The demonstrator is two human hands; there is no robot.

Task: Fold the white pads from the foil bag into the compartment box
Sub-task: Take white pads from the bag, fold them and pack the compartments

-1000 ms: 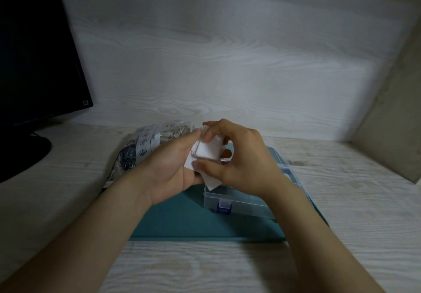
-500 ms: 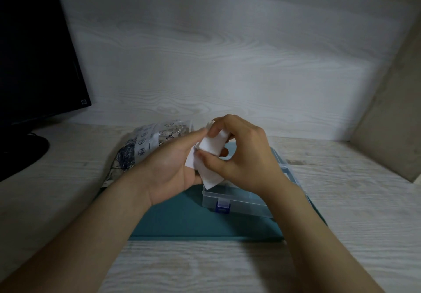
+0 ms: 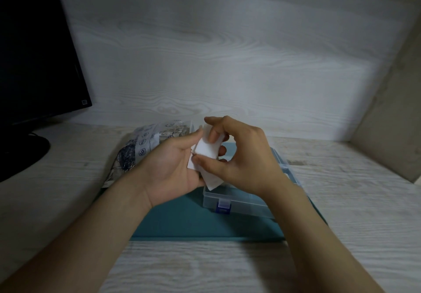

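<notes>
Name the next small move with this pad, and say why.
Probably press the fold flat. The right hand pinches the white pad, half bent, against the left hand above the compartment box. A loose corner hangs below the thumb, so it looks not yet compact.

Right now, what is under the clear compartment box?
The compartment box rests on a teal mat lying on the wooden table. The right hand and forearm cover the box's right part, so beneath that is unseen.
</notes>
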